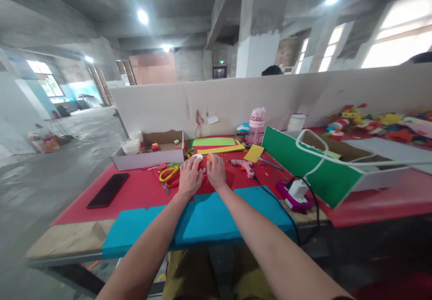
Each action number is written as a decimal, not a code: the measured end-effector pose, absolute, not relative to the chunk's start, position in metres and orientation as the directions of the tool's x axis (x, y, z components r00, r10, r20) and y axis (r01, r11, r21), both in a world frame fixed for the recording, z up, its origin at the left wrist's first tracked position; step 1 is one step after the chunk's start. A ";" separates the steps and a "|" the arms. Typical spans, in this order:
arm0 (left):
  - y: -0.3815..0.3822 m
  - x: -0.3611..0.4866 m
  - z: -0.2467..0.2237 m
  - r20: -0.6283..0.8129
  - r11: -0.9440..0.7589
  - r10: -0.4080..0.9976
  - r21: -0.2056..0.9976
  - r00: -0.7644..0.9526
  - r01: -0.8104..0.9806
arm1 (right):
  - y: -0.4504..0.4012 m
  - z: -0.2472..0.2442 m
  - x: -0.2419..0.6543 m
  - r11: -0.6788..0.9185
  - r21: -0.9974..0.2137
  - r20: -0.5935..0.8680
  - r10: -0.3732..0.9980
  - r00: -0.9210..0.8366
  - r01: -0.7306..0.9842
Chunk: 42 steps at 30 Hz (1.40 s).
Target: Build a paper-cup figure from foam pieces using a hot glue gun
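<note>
- Spread beneath everything: the tabletop (77,205), covered in red, with a blue sheet (131,228) along the near edge.
- Standing to the right: a green-sided box (303,165); to the left, a white box (148,159).
- Lying flat near the left edge: a black phone (108,191).
- Working close together over the middle: the left hand (191,176) and the right hand (216,172), both half closed, fingers bent, neither spread wide.
- Lying just beside the right hand: a pink glue gun (248,165); beside the left, yellow-handled scissors (168,173).
- Showing at the left fingertips: a small white piece (198,156); at the right fingertips, a small orange piece (209,158). Impossible to tell whether firmly pinched.
- Judging by this, in the middle of fine two-handed handling; calling next for a light, steady hold and close control of both pieces.
</note>
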<state>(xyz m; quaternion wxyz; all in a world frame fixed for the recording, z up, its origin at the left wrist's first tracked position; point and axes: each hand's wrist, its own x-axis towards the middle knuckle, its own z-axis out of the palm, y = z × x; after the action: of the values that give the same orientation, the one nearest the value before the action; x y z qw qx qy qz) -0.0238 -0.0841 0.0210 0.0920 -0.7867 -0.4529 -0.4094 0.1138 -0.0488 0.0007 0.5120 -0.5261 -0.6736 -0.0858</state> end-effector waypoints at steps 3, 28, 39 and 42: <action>-0.105 -0.004 0.013 0.674 -0.494 0.688 0.163 0.270 0.854 | -0.054 -0.004 0.111 0.327 -0.420 0.734 0.671 0.106 0.846; -0.123 0.017 0.009 0.517 -0.252 0.831 0.018 0.206 0.968 | -0.109 -0.011 0.105 0.160 -0.202 0.580 0.815 -0.013 0.966; -0.106 0.014 0.014 0.280 -0.226 0.941 0.099 0.191 0.969 | -0.102 0.004 0.108 0.264 -0.331 0.501 0.863 -0.068 0.906; -0.105 0.013 0.015 0.251 -0.188 0.956 0.129 0.151 0.974 | -0.101 0.008 0.109 0.225 -0.497 0.414 0.910 0.001 0.838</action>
<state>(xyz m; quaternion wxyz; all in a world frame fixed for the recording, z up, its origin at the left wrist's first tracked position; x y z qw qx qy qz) 0.0127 -0.1048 0.0149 0.0316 -0.7581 -0.6363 -0.1392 0.1086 -0.1007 0.0082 0.3405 -0.6200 -0.7048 0.0532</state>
